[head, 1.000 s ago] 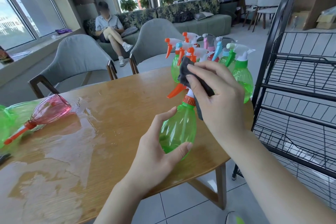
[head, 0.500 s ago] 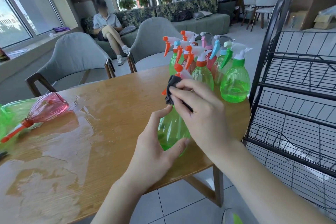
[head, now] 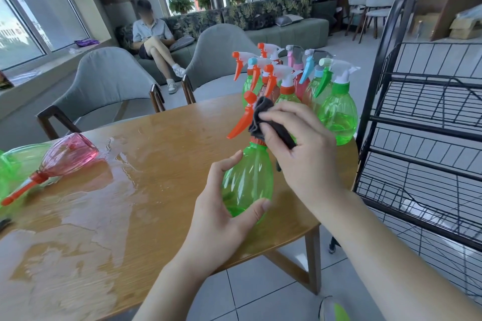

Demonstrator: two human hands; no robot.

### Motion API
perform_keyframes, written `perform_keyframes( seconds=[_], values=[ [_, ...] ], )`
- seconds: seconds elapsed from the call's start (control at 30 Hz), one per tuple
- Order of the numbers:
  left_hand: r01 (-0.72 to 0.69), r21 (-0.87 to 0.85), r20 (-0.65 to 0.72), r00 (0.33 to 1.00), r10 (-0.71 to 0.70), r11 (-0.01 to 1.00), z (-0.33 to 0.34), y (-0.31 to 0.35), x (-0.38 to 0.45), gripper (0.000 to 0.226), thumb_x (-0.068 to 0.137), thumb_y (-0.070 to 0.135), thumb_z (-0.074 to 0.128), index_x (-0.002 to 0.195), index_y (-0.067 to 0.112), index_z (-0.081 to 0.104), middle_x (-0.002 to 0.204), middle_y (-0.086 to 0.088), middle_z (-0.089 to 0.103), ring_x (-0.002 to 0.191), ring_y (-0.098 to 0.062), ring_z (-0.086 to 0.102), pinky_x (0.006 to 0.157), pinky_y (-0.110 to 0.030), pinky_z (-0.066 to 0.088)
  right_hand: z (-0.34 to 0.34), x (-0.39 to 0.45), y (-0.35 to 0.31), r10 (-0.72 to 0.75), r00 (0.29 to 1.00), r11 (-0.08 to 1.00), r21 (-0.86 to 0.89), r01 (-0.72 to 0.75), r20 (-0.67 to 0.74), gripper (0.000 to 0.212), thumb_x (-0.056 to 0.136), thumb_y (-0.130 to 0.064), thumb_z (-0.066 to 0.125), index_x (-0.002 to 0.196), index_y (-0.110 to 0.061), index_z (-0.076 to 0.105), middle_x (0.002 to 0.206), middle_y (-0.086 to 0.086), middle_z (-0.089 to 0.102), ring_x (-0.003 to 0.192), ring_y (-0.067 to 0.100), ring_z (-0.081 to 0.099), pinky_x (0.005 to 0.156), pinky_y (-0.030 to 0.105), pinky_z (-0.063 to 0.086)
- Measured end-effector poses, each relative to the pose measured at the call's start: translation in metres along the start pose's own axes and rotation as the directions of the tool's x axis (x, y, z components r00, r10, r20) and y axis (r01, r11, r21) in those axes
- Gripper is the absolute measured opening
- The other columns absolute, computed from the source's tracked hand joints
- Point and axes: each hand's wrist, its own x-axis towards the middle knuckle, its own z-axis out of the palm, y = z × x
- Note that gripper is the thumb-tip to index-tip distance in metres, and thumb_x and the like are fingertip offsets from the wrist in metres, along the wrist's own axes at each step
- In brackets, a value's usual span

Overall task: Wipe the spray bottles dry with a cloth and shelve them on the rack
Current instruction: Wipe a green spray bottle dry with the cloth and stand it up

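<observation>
I see my left hand (head: 221,206) curled round the belly of the green bottle (head: 247,180), holding it upright over the near edge of the table (head: 146,190), as it did half a second ago. My right hand (head: 300,154) pinches the dark cloth (head: 263,117) against the bottle's spray head; since the earlier frame the cloth has slid up off the neck, so the orange trigger (head: 240,122) and collar now show plainly. The cluster of bottles (head: 300,86) stands just behind the held bottle, at the table's far right edge, beside the black rack (head: 422,138). A pink bottle (head: 65,156) lies on its side far left of the held one, near a water film (head: 86,206). I can read no label or brand on any bottle.
</observation>
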Motion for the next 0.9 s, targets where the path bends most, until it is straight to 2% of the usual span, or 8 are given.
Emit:
perform_keyframes(
  seconds=[0.17, 0.27, 0.33, 0.47, 0.57, 0.7, 0.77, 0.9],
  values=[
    [0.021, -0.045, -0.012, 1.000, -0.021, 0.999, -0.002, 0.000, -0.001, 0.069, 0.081, 0.039, 0.083, 0.138, 0.036, 0.045, 0.137, 0.042, 0.051, 0.135, 0.012, 0.046, 0.104, -0.003, 0.034, -0.005, 0.002, -0.002, -0.052, 0.986, 0.997, 0.059, 0.043, 0.161, 0.013, 0.097, -0.005, 0.072, 0.108, -0.002, 0.078, 0.112, 0.007, 0.070, 0.107, 0.015, 0.065, 0.099, 0.020, 0.051],
    [0.021, -0.041, 0.014, 1.000, -0.020, 0.999, -0.002, 0.000, -0.001, 0.070, 0.082, 0.038, 0.084, 0.140, 0.040, 0.045, 0.139, 0.035, 0.054, 0.135, 0.002, 0.053, 0.108, -0.013, 0.041, -0.008, 0.002, 0.005, 0.078, 0.990, 0.997, 0.014, -0.081, 0.118, 0.015, 0.098, -0.007, 0.069, 0.111, -0.004, 0.076, 0.114, 0.006, 0.067, 0.105, 0.014, 0.064, 0.096, 0.023, 0.053],
    [0.028, -0.048, 0.018, 0.999, -0.028, 0.998, -0.002, -0.001, -0.002, 0.070, 0.082, 0.038, 0.083, 0.140, 0.039, 0.044, 0.137, 0.036, 0.055, 0.133, 0.002, 0.055, 0.105, -0.012, 0.043, -0.011, 0.002, 0.010, 0.156, 0.982, 0.987, 0.023, -0.159, 0.110, 0.016, 0.099, -0.006, 0.068, 0.112, -0.004, 0.076, 0.116, 0.004, 0.067, 0.105, 0.014, 0.064, 0.093, 0.030, 0.057],
    [0.014, -0.017, 0.007, 1.000, -0.014, 1.000, -0.001, 0.000, -0.002, 0.070, 0.081, 0.043, 0.081, 0.138, 0.038, 0.042, 0.138, 0.048, 0.046, 0.137, 0.018, 0.040, 0.103, 0.001, 0.029, -0.013, -0.003, 0.001, 0.067, 0.978, 0.994, 0.077, -0.084, 0.200, 0.015, 0.096, -0.004, 0.070, 0.109, -0.004, 0.078, 0.114, 0.005, 0.069, 0.105, 0.010, 0.063, 0.096, 0.016, 0.050],
    [0.007, -0.011, 0.002, 1.000, -0.007, 1.000, 0.001, 0.000, -0.003, 0.070, 0.081, 0.040, 0.081, 0.138, 0.039, 0.042, 0.136, 0.051, 0.045, 0.136, 0.023, 0.037, 0.102, 0.004, 0.027, -0.016, -0.007, -0.001, 0.027, 0.977, 0.995, 0.087, -0.047, 0.213, 0.014, 0.096, -0.004, 0.071, 0.108, -0.005, 0.079, 0.112, 0.005, 0.069, 0.104, 0.010, 0.064, 0.096, 0.015, 0.049],
    [0.020, -0.020, -0.010, 1.000, -0.020, 1.000, 0.003, 0.000, -0.006, 0.070, 0.081, 0.038, 0.082, 0.138, 0.041, 0.042, 0.137, 0.048, 0.047, 0.137, 0.020, 0.038, 0.102, 0.003, 0.027, -0.019, -0.018, 0.015, 0.240, 0.951, 0.964, 0.067, -0.257, 0.196, 0.014, 0.095, -0.004, 0.072, 0.107, -0.009, 0.079, 0.110, -0.003, 0.069, 0.095, 0.009, 0.068, 0.088, 0.027, 0.058],
    [0.022, 0.000, -0.001, 1.000, -0.022, 1.000, 0.004, 0.000, -0.006, 0.070, 0.081, 0.039, 0.082, 0.136, 0.048, 0.041, 0.137, 0.045, 0.049, 0.137, 0.015, 0.043, 0.106, -0.004, 0.032, -0.020, -0.025, 0.024, 0.363, 0.911, 0.917, 0.099, -0.387, 0.194, 0.015, 0.095, -0.005, 0.073, 0.106, -0.012, 0.079, 0.107, -0.006, 0.069, 0.093, 0.008, 0.069, 0.088, 0.030, 0.059],
    [0.060, -0.012, -0.038, 0.997, -0.061, 0.998, 0.011, 0.003, -0.001, 0.072, 0.083, 0.044, 0.085, 0.137, 0.058, 0.039, 0.142, 0.032, 0.052, 0.140, -0.004, 0.049, 0.117, -0.041, 0.041, -0.034, -0.031, 0.035, 0.538, 0.815, 0.798, 0.183, -0.575, 0.216, 0.017, 0.096, -0.009, 0.073, 0.105, -0.021, 0.078, 0.107, -0.010, 0.071, 0.095, 0.003, 0.070, 0.088, 0.022, 0.057]
  ],
)
